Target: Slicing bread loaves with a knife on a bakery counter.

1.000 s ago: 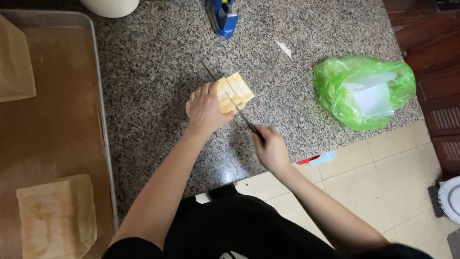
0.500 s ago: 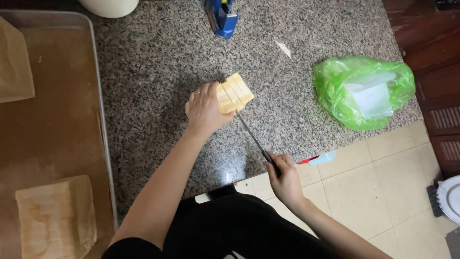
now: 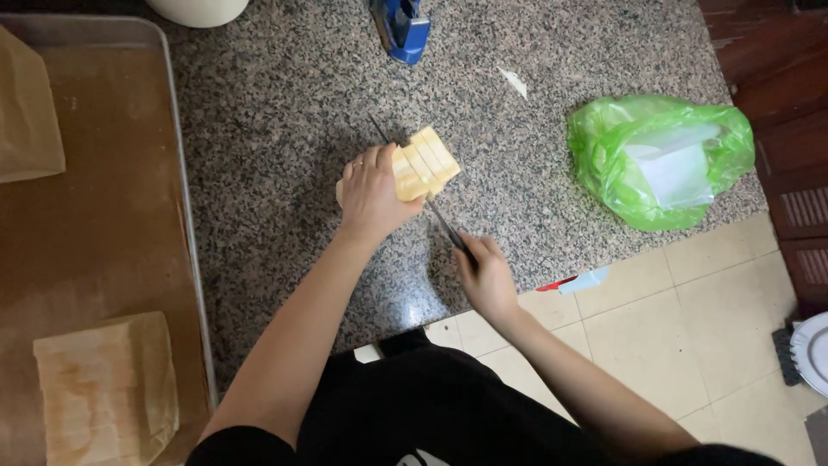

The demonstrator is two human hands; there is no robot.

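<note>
A pale yellow sliced loaf piece [image 3: 425,164] lies on the speckled granite counter [image 3: 285,112]. My left hand [image 3: 371,192] rests on its near end and holds it down. My right hand [image 3: 484,277] grips the dark handle of a long knife [image 3: 438,216]. The blade runs up through the loaf beside my left fingers, and its tip shows past the loaf at the far side.
A large metal tray [image 3: 185,216] at the left holds two paper-wrapped loaves [image 3: 108,388]. A green plastic bag [image 3: 660,160] sits at the counter's right edge. A blue tool [image 3: 401,28] and a white bowl [image 3: 197,9] stand at the back. Tiled floor lies below the counter edge.
My right hand drew the knife back toward me, then pushed it forward again through the loaf. My left hand stayed on the loaf.
</note>
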